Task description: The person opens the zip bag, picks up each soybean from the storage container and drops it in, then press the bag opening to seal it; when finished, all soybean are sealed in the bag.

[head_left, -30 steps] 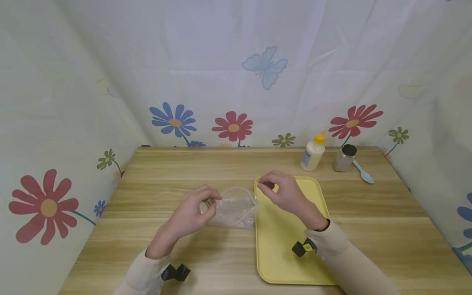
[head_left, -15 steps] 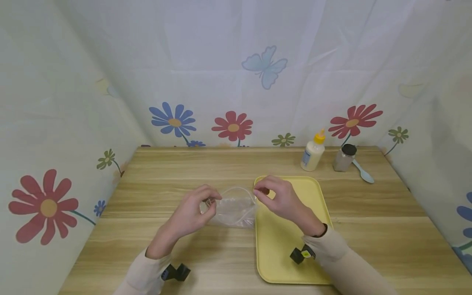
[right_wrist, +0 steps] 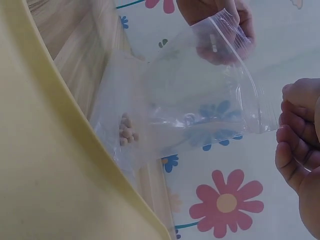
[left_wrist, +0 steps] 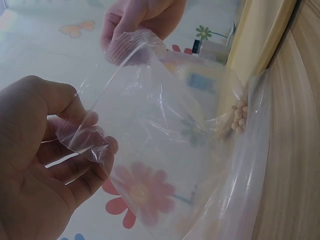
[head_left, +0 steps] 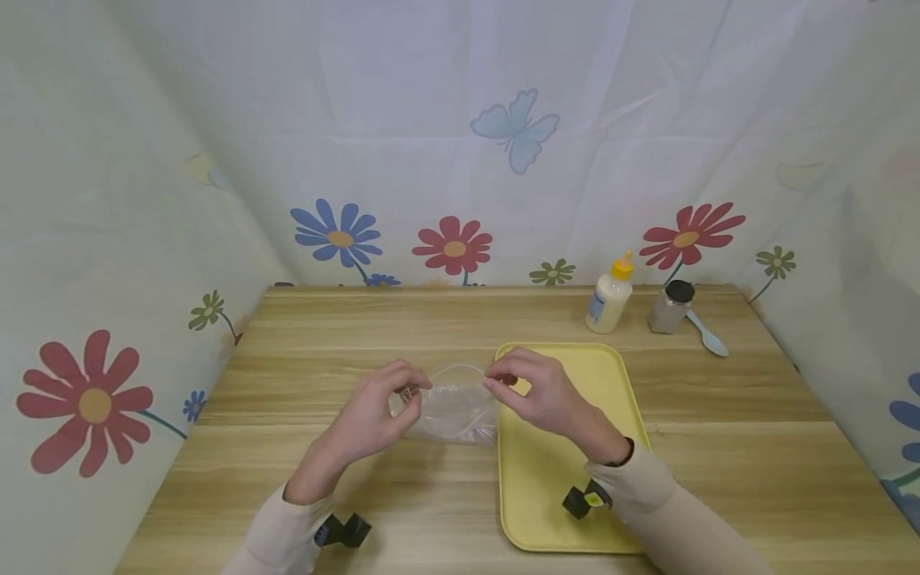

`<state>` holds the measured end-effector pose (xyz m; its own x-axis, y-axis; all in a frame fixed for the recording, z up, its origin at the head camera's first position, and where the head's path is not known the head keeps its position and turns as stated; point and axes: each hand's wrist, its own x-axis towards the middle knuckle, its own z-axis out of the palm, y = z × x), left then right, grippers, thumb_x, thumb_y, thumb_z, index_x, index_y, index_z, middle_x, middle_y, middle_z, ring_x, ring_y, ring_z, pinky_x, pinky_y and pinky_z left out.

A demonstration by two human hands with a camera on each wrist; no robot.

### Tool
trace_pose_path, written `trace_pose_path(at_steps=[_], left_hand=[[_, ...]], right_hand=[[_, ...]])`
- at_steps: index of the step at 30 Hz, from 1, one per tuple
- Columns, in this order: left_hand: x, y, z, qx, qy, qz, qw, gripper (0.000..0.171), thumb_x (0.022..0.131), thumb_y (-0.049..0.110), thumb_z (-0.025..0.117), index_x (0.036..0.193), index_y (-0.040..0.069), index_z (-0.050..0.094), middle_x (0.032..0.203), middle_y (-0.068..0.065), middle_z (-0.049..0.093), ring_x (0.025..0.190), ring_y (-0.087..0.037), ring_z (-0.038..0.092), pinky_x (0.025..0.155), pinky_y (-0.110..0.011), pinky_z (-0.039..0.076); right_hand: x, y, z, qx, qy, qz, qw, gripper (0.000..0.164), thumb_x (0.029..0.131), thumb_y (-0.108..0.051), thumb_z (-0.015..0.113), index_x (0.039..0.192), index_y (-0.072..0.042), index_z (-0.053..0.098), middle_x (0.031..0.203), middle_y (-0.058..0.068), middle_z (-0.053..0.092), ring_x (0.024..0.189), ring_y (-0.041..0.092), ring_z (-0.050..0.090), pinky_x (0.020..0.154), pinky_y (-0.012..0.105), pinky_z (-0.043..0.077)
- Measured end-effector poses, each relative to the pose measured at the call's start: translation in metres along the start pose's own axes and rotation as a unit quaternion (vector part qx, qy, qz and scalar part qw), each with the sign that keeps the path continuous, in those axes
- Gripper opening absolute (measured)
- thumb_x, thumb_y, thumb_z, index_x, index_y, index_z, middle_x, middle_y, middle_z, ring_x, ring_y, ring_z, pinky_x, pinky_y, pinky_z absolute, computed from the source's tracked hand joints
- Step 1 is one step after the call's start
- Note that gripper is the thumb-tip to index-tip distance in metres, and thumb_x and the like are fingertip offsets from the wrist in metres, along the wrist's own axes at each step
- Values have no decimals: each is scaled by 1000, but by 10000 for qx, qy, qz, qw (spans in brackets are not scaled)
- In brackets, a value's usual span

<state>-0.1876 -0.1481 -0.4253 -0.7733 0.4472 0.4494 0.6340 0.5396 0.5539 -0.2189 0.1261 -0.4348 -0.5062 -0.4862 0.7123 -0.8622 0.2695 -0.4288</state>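
Observation:
A clear zip bag (left_wrist: 150, 100) stands upright on the table, its mouth spread between the two hands. Several small round beige beads (left_wrist: 239, 117) lie in its bottom, also visible in the right wrist view. My left hand (head_left: 377, 407) pinches one end of the bag's mouth, thumb and index finger on the plastic. My right hand (head_left: 539, 395) has its thumb and fingertips curled together at the opposite corner of the mouth. In the right wrist view, its fingers (right_wrist: 295, 135) meet the bag's edge; the exact grip is partly hidden.
A yellow tray (head_left: 542, 479) lies right of the bag, under the right forearm. Behind it stand a glue bottle (head_left: 608, 303) with a yellow cap and a black-lidded jar (head_left: 670, 310). A pale blue spoon (head_left: 711, 339) lies beside the jar. A flowered curtain surrounds the table.
My right hand has moved a little left and down, from over the tray's far left corner to the bag's mouth. My left hand has stayed at the bag's other end.

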Motion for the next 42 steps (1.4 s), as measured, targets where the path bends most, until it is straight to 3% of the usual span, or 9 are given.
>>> trace_pose_path(at_steps=[20, 27, 34, 42], left_hand=[[0, 1, -1, -39, -60, -101, 9999, 19, 84, 2, 62, 97, 14, 69, 97, 0, 67, 83, -5, 60, 73, -25, 55], [0, 0, -1, -17, -50, -72, 10000, 19, 84, 2, 62, 97, 14, 69, 97, -2, 67, 83, -5, 60, 73, -25, 55], [0, 0, -2, 17, -36, -73, 10000, 19, 83, 2, 62, 97, 14, 69, 97, 5, 65, 82, -5, 60, 73, -24, 55], [0, 1, -3, 25, -47, -82, 10000, 19, 83, 2, 62, 97, 14, 69, 97, 0, 67, 83, -5, 60, 74, -25, 55]], right_hand=[[2, 13, -3, -71, 193, 106, 9997, 8, 82, -5, 73, 89, -9, 72, 81, -1, 68, 72, 8, 58, 60, 26, 53], [2, 27, -3, -125, 174, 357, 9991, 5, 85, -7, 72, 89, -9, 72, 80, -2, 67, 71, 8, 57, 60, 25, 52], [6, 38, -5, -210, 78, 576, 9981, 5, 86, -9, 72, 90, -10, 72, 81, -2, 67, 72, 7, 57, 62, 24, 52], [6, 47, -6, -359, 27, 803, 9961, 4, 86, -10, 72, 90, -9, 73, 80, -2, 68, 71, 6, 58, 63, 24, 53]])
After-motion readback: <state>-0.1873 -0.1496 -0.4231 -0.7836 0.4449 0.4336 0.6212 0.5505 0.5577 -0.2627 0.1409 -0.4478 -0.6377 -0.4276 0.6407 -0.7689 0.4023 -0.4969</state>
